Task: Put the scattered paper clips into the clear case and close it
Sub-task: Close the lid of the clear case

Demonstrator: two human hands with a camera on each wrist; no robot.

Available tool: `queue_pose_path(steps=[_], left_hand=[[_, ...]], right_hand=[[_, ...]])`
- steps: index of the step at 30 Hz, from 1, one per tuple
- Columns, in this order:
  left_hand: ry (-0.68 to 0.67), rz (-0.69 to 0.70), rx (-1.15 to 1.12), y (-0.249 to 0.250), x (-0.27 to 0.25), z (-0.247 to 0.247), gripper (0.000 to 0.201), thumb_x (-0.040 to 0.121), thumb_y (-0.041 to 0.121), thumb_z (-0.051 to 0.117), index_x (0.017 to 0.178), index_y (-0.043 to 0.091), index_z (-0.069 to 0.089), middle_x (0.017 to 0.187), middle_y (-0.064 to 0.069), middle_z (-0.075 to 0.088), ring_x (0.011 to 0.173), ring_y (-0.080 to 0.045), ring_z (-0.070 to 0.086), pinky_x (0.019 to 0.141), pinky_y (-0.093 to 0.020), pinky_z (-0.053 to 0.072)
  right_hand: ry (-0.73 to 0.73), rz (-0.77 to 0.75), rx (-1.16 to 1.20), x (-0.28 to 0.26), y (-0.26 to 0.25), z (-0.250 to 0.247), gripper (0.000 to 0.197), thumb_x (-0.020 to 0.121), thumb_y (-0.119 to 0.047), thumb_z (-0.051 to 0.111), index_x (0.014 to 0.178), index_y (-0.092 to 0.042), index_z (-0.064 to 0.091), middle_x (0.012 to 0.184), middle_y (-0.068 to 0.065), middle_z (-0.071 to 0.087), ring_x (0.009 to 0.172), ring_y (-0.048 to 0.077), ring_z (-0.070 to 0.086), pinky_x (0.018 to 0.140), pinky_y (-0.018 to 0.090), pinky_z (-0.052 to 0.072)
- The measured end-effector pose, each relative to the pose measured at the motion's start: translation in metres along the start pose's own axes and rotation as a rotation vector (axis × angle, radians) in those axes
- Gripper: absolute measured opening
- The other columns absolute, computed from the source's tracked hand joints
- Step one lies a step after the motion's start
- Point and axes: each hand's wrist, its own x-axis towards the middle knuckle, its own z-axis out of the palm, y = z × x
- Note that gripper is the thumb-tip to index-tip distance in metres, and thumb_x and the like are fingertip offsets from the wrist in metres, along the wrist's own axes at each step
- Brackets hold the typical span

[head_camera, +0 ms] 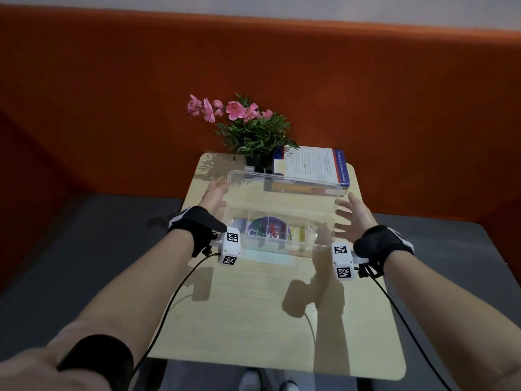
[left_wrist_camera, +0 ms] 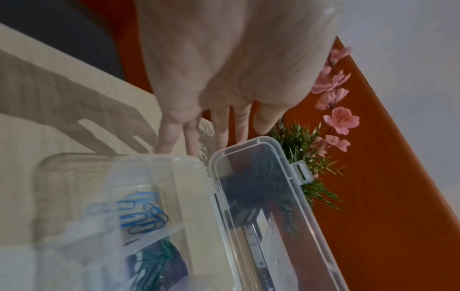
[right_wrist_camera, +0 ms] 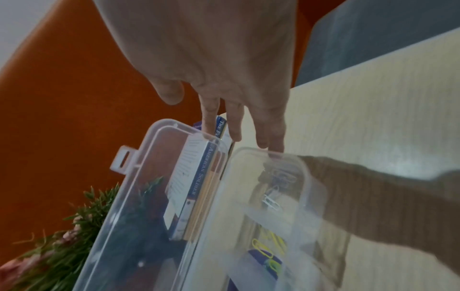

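From where I sit, biggest first: the table (head_camera: 253, 320), light wood, holds everything w/ an orange wall behind. At its far edge a potted plant (head_camera: 253, 131) and a book (head_camera: 313, 165) sit well back, prob. parked there to leave working room up front.

The clear case (head_camera: 282, 230) rests mid-table, its lid (head_camera: 284, 180) raised and leaning toward the far side, hinge along the back. Base is split into compartments by thin dividers; clips already sorted by colour. I read that as the collecting being done, w/ closing the lid as the step left.

My left hand (head_camera: 215, 194) is at the lid's left end, fingers straight, nothing gripped; whether it actually touches the plastic I can't tell. My right hand (head_camera: 353, 218) sits just beside the case's right end, fingers spread and relaxed, apart from it. Both flank the case, likely so the lid comes down evenly.

Smallest: blue paper clips (left_wrist_camera: 141, 214) in the left-end compartment, green paper clips (left_wrist_camera: 154, 261) next to them, yellow paper clips (right_wrist_camera: 268, 246) further right, silver paper clips (right_wrist_camera: 271, 198) at the right end.
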Motion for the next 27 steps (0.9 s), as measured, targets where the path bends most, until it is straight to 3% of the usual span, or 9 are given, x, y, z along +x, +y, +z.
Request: queue_pose_path(steps=[4,6,7,9,11,13,20,24,27], left_hand=[[-0.041,-0.077,-0.053,-0.012,-0.01,-0.008,0.041,0.104,0.041,0.031,0.123,0.011,0.051,0.155,-0.006,0.034,0.144,-0.031,0.031,0.117,-0.049,0.025],[-0.069,-0.108,-0.037,-0.02,-0.015,-0.011,0.051,0.097,0.053,0.04,0.122,0.011,0.053,0.152,-0.002,0.037,0.143,-0.03,0.032,0.113,-0.051,0.028],[-0.069,-0.101,-0.026,-0.025,-0.017,-0.01,0.046,0.094,0.051,0.05,0.121,0.014,0.053,0.147,-0.003,0.04,0.142,-0.029,0.034,0.111,-0.049,0.031],[-0.041,-0.049,0.015,-0.035,-0.019,-0.009,0.029,0.089,0.027,0.066,0.111,0.016,0.05,0.141,-0.005,0.045,0.138,-0.027,0.038,0.103,-0.041,0.036],[-0.055,0.022,0.136,-0.044,-0.021,-0.008,0.037,0.087,0.005,0.067,0.119,0.013,0.049,0.147,-0.008,0.04,0.14,-0.026,0.036,0.101,-0.038,0.036],[-0.07,0.085,0.302,-0.049,-0.022,-0.009,0.052,0.085,-0.001,0.067,0.131,0.009,0.047,0.152,-0.009,0.036,0.143,-0.025,0.033,0.111,-0.038,0.033],[-0.018,0.275,0.87,-0.055,-0.032,-0.004,0.064,0.085,0.007,0.068,0.141,0.014,0.038,0.151,-0.013,0.036,0.133,-0.032,0.042,0.106,-0.038,0.039],[-0.225,0.334,1.282,-0.046,-0.031,0.001,0.103,0.078,0.027,0.076,0.155,0.023,0.008,0.164,-0.003,-0.008,0.152,-0.029,0.0,0.123,-0.049,0.013],[-0.339,0.311,1.542,-0.04,-0.028,0.007,0.112,0.079,0.034,0.076,0.155,0.024,-0.006,0.164,0.0,-0.014,0.152,-0.024,-0.009,0.122,-0.051,0.002]], right_hand=[[-0.01,-0.028,0.101,-0.01,0.017,-0.002,0.04,0.092,-0.05,0.043,0.105,-0.013,0.056,0.119,0.008,0.05,0.104,0.028,0.051,0.093,0.037,0.04],[-0.011,-0.055,0.115,-0.01,0.028,-0.004,0.033,0.091,-0.038,0.053,0.107,-0.009,0.058,0.122,0.008,0.052,0.097,0.02,0.049,0.085,0.028,0.04],[-0.023,-0.074,0.117,-0.01,0.034,-0.006,0.033,0.091,-0.028,0.055,0.115,-0.006,0.057,0.128,0.009,0.052,0.102,0.019,0.051,0.085,0.025,0.042],[-0.045,-0.098,0.054,-0.009,0.042,-0.009,0.04,0.09,-0.009,0.055,0.129,-0.002,0.052,0.139,0.012,0.048,0.126,0.022,0.047,0.103,0.029,0.041],[-0.035,-0.118,-0.101,-0.013,0.045,-0.01,0.045,0.088,0.005,0.049,0.132,-0.004,0.051,0.143,0.013,0.042,0.138,0.025,0.035,0.111,0.034,0.032],[-0.022,-0.15,-0.253,-0.016,0.046,-0.009,0.051,0.087,0.011,0.046,0.135,-0.007,0.049,0.149,0.014,0.035,0.14,0.026,0.031,0.107,0.035,0.034],[0.082,-0.386,-1.003,-0.023,0.05,0.001,0.057,0.089,-0.002,0.05,0.143,-0.018,0.04,0.159,0.016,0.007,0.132,0.035,0.043,0.096,0.032,0.042],[-0.005,-0.439,-1.267,-0.026,0.049,0.009,0.07,0.084,-0.024,0.065,0.146,-0.02,0.032,0.16,0.012,0.009,0.146,0.032,0.017,0.117,0.041,0.024],[-0.046,-0.44,-1.418,-0.026,0.048,0.015,0.087,0.078,-0.024,0.073,0.149,-0.017,0.022,0.159,0.014,0.013,0.146,0.03,0.016,0.118,0.04,0.024]])
